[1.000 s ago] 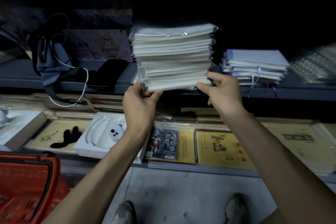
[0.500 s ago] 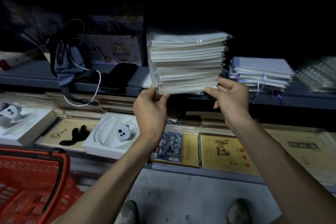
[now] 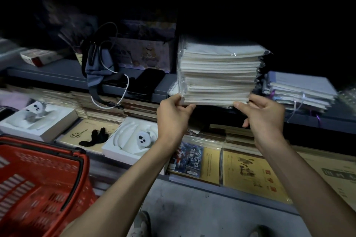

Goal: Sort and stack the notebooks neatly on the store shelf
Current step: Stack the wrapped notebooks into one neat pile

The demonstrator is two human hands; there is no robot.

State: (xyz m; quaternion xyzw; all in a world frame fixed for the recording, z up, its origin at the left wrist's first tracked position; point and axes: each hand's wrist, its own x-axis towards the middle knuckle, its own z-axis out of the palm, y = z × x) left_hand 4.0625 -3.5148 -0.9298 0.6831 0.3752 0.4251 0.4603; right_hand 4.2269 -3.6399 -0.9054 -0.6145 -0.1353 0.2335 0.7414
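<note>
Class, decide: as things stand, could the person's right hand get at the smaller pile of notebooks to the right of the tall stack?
Probably yes. The smaller pile lies beside the right hand with nothing between them, but that hand is gripping the tall stack and would have to let go.

The stack of notebooks [image 3: 219, 75] fills the middle of the shelf [image 3: 57, 77], with dark open room above it. On its right a smaller pile of notebooks [image 3: 300, 90] sits just beside it, leaving only a narrow gap. At its lower left a spiral pad [image 3: 173, 89] pokes out. Further left are a phone [image 3: 146, 82] and a bag [image 3: 98, 63], whose white cable [image 3: 124, 90] hangs over the near edge, and a gift bag [image 3: 146, 54] stands behind them. Left of the bag the shelf is bare. The left hand [image 3: 173, 117] and right hand [image 3: 265, 119] grip the stack's near bottom corners. A red basket [image 3: 38, 179] blocks the near left.
</note>
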